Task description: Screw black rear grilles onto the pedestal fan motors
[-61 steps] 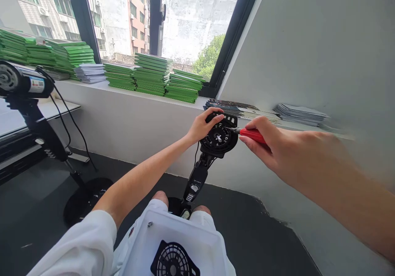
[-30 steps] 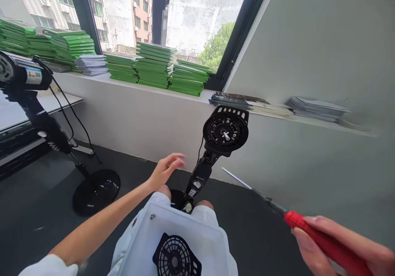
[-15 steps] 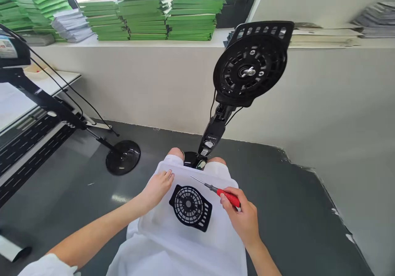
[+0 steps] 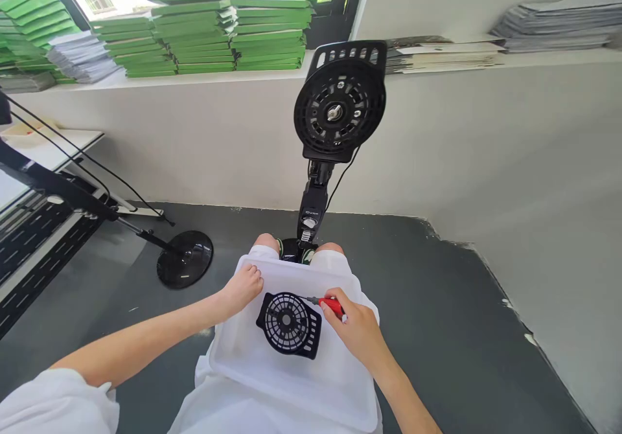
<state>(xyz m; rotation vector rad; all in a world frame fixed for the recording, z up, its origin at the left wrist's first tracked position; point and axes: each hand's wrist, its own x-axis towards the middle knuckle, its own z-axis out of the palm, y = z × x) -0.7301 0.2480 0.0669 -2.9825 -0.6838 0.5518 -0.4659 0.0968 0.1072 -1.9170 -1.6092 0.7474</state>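
Note:
A white tray (image 4: 335,388) rests across my lap, with a black round grille cover (image 4: 287,321) lying flat in it. At the tray's far left corner, my left hand (image 4: 245,285) has its fingers curled over the rim. My right hand (image 4: 357,327) grips a screwdriver (image 4: 332,306) by its red handle. The shaft points left, and its tip lies by the cover's upper edge; whether they touch I cannot tell. Beyond my knees stands a black pole-mounted device (image 4: 335,107) with a round vented head and a wing nut at its centre.
At left, a second black stand (image 4: 184,259) has a round base on the floor, beside a white table (image 4: 53,152). Stacks of green-edged papers (image 4: 272,29) line the windowsill, with more papers (image 4: 442,55) to the right. A low wall (image 4: 218,142) runs behind.
My right hand has brought the screwdriver left and down to the cover's upper edge. My left hand stays at the tray's corner. The whole view has shifted.

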